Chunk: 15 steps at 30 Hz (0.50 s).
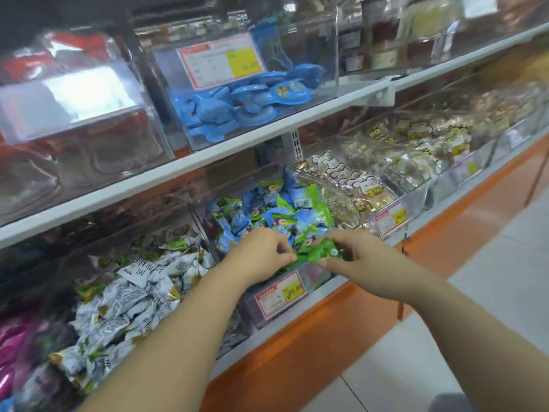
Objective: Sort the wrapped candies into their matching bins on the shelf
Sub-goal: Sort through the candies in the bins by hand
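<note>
The right hand [356, 260] pinched a green candy [322, 251] just above the middle bin's [318, 276] near wall. The left hand [258, 254] curled at the wrapper's left end; whether it gripped was unclear. Beyond lay the matching pile [282, 209]. A loose pinch there could drop the candy outside the wall, onto the floor [490, 292].

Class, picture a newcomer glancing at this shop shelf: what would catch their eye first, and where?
The left hand and right hand meet at the front of the lower shelf, pinching a green candy between them. Just behind lies a bin heaped with blue-and-green candies, and on the upper shelf a clear box of blue packets.
</note>
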Each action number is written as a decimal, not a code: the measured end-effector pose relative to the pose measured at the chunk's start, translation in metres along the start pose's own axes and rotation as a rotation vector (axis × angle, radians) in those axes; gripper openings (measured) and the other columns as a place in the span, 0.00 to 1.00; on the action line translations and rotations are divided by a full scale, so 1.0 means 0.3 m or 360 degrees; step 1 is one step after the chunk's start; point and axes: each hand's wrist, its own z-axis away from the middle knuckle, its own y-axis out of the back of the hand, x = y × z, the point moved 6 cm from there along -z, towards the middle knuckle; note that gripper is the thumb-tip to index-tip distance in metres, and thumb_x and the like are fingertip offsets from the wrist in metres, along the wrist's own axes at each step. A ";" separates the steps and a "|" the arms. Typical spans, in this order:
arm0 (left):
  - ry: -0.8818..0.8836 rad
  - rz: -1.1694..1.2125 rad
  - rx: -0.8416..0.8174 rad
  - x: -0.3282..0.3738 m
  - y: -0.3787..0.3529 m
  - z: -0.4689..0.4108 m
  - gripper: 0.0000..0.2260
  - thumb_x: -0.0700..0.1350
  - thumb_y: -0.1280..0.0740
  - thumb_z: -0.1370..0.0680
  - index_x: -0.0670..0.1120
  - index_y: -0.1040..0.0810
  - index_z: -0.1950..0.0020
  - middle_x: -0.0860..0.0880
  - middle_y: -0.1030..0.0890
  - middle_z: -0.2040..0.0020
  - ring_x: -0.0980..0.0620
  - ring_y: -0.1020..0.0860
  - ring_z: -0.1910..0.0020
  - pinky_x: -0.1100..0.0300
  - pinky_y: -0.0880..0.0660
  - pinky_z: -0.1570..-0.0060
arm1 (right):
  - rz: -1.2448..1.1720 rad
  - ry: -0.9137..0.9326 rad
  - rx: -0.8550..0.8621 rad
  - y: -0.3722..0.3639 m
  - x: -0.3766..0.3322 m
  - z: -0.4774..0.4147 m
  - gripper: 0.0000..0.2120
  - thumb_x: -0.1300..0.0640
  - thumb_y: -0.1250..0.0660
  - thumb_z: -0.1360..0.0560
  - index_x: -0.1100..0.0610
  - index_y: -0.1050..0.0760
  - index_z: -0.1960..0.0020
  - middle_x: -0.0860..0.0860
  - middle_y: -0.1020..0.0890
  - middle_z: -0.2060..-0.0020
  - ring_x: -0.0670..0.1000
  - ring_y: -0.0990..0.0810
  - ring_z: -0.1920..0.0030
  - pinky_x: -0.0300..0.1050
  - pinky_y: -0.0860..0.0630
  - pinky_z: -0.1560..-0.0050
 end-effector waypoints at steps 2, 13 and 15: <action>0.0001 0.0024 -0.0046 0.001 -0.009 -0.011 0.07 0.46 0.35 0.21 0.44 0.19 0.53 0.57 0.23 0.60 0.61 0.26 0.63 0.62 0.30 0.58 | -0.0033 -0.0040 -0.0059 -0.025 0.005 -0.017 0.11 0.55 0.36 0.22 0.55 0.25 0.41 0.38 0.27 0.77 0.43 0.34 0.76 0.35 0.37 0.72; 0.0010 0.0091 -0.0163 -0.017 -0.032 0.000 0.04 0.49 0.34 0.22 0.49 0.23 0.51 0.51 0.21 0.49 0.54 0.25 0.56 0.63 0.30 0.58 | -0.0044 -0.0166 -0.0090 -0.031 0.036 -0.099 0.27 0.53 0.37 0.22 0.49 0.41 0.25 0.49 0.33 0.29 0.46 0.28 0.35 0.37 0.36 0.43; -0.0002 0.0128 -0.0093 -0.020 -0.019 -0.003 0.04 0.46 0.35 0.21 0.50 0.25 0.57 0.51 0.21 0.53 0.54 0.23 0.57 0.61 0.27 0.58 | -0.0024 -0.0177 -0.0142 -0.031 0.038 -0.105 0.28 0.53 0.37 0.21 0.50 0.43 0.24 0.49 0.36 0.27 0.44 0.26 0.39 0.37 0.38 0.43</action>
